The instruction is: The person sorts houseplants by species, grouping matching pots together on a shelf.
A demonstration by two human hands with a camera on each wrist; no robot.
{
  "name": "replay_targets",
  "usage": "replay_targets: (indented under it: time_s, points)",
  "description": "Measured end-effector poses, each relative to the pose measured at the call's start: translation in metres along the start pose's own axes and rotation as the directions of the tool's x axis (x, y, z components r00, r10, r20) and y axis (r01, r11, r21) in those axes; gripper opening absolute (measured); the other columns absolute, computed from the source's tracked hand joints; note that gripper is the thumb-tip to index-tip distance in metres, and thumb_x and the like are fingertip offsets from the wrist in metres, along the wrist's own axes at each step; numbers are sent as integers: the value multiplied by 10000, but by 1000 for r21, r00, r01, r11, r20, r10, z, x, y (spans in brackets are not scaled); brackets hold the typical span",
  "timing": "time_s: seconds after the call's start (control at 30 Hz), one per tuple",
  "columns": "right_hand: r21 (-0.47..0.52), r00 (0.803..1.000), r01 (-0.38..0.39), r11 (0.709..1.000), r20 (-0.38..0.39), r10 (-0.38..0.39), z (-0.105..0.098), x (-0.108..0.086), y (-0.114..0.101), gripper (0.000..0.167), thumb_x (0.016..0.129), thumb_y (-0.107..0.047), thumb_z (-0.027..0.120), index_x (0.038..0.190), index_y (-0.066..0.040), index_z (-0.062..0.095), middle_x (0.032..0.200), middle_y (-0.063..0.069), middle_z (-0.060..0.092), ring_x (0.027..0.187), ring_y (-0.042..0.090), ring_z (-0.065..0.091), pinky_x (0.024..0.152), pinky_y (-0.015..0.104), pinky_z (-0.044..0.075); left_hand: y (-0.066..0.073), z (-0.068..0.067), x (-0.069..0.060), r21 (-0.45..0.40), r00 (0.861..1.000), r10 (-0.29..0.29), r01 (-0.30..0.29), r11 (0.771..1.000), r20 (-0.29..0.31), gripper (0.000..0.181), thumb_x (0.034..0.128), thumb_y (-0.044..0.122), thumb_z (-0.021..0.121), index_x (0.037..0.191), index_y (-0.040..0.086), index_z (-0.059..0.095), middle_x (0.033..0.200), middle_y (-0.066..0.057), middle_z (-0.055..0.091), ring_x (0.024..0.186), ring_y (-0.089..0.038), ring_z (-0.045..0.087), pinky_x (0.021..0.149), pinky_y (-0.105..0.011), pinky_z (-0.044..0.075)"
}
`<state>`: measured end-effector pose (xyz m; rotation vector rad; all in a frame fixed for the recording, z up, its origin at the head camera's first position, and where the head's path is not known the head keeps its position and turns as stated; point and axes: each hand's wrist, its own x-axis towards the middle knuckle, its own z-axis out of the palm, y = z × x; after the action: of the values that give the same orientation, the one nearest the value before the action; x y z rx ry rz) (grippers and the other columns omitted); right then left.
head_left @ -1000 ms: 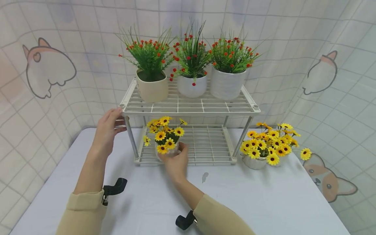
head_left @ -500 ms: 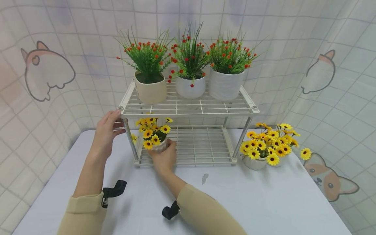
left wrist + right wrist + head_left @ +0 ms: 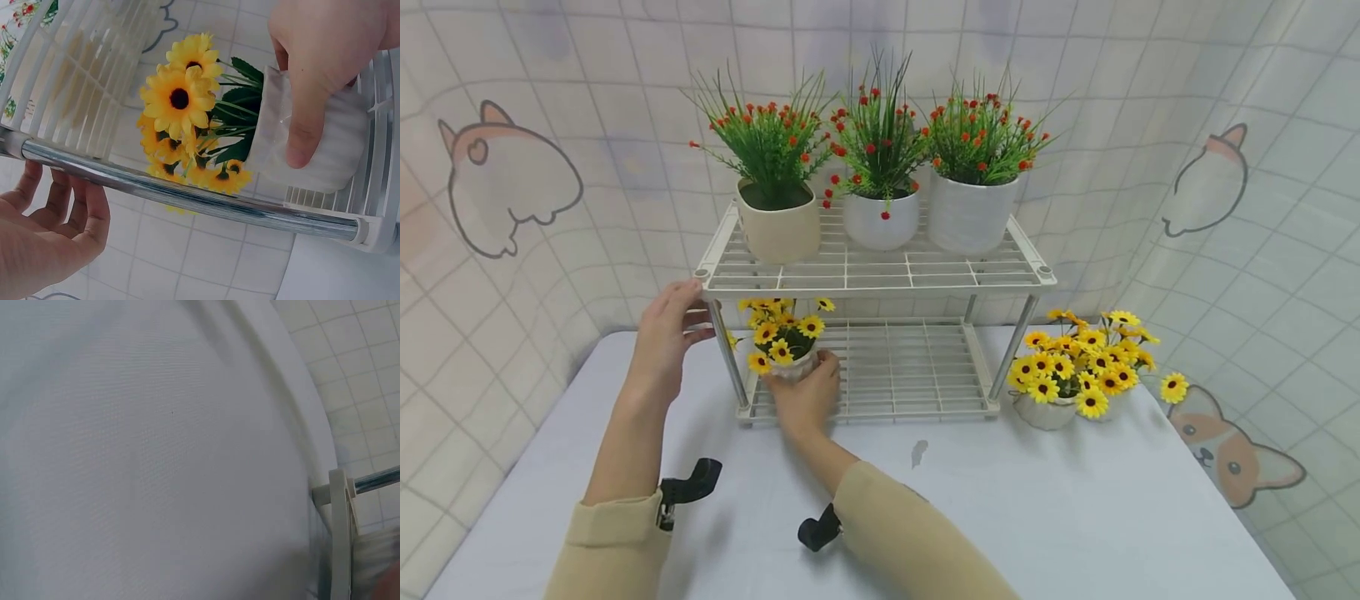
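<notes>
A small white pot of yellow daisy-like flowers is at the left end of the lower shelf of a white two-tier rack. My right hand grips this pot from the front, the thumb lying along its side in the left wrist view. Whether the pot's base touches the shelf is hard to tell. My left hand holds the rack at its upper left corner, with bent fingers against the metal post. The right wrist view catches only a blurred edge of the right hand.
On the upper shelf stand a cream pot and two white pots, all with red-flowered grass. More yellow flowers in white pots sit right of the rack on the white table. A patterned curtain hangs behind.
My right hand has moved left with the yellow-flower pot, from near the lower shelf's left-middle to beside the left front post. My left hand stays at the rack's corner.
</notes>
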<state>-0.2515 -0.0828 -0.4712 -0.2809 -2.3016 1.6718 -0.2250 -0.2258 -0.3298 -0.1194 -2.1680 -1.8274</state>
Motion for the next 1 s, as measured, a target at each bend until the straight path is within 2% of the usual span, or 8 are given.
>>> replay_targets:
  time_s: [0.1, 0.33, 0.53, 0.63, 0.77, 0.9, 1.0]
  points:
    - [-9, 1000, 12, 1000, 19, -11, -6, -3, -2, 910, 750, -421, 927, 1424, -85, 417, 1369, 82, 511, 1261, 268, 514, 1056, 416, 444, 0, -1, 1, -6, 1000, 5, -5, 1000, -3, 413, 1101, 467, 400, 1273, 148, 599, 1190, -21, 581, 1116, -182, 547, 938, -347, 465]
    - [124, 991, 21, 992, 126, -37, -34, -15, -4, 823, 824, -317, 888, 1432, -54, 400, 1409, 142, 465, 1327, 328, 455, 1089, 462, 422, 0, -1, 0, -22, 1000, 13, -13, 1000, -14, 354, 1099, 458, 412, 1217, 194, 616, 1184, -12, 587, 1109, -188, 550, 928, -345, 458]
    - [184, 963, 61, 981, 249, -107, -74, -18, 4, 583, 897, -170, 812, 1352, 1, 489, 1348, 169, 510, 1255, 383, 474, 973, 445, 483, -2, 1, -2, -23, 1000, 9, -9, 1000, -12, 377, 1100, 458, 410, 1240, 173, 613, 1202, -36, 580, 1116, -182, 545, 938, -351, 459]
    - [178, 944, 75, 981, 304, -127, -97, -16, 10, 458, 928, -129, 766, 1301, -3, 532, 1286, 130, 550, 1215, 378, 506, 921, 410, 505, -3, 1, -2, -20, 1000, 16, -16, 1000, -17, 381, 1101, 456, 408, 1240, 167, 613, 1216, -58, 579, 1115, -187, 544, 936, -346, 460]
    - [135, 930, 81, 988, 345, -124, -128, -15, 21, 376, 946, -128, 737, 1256, -5, 565, 1243, 127, 589, 1184, 331, 544, 904, 386, 514, -3, 2, -2, -23, 1000, 20, -20, 1000, -18, 361, 1101, 451, 411, 1222, 177, 613, 1192, -53, 580, 1107, -190, 545, 933, -341, 462]
    - [112, 938, 73, 991, 331, -107, -155, -15, 35, 352, 949, -110, 723, 1240, 25, 577, 1254, 183, 590, 1169, 315, 555, 900, 379, 505, -3, 2, -1, -26, 1000, 16, -16, 1000, -20, 348, 1099, 454, 419, 1215, 192, 616, 1173, -25, 583, 1099, -178, 549, 925, -330, 466]
    - [122, 958, 42, 992, 277, -75, -173, -13, 47, 340, 954, -91, 714, 1232, 41, 569, 1249, 209, 574, 1145, 317, 559, 865, 330, 516, -3, 2, -1, -47, 1000, 12, -13, 999, -18, 346, 1094, 457, 435, 1200, 185, 621, 1165, -41, 585, 1101, -203, 552, 922, -338, 462]
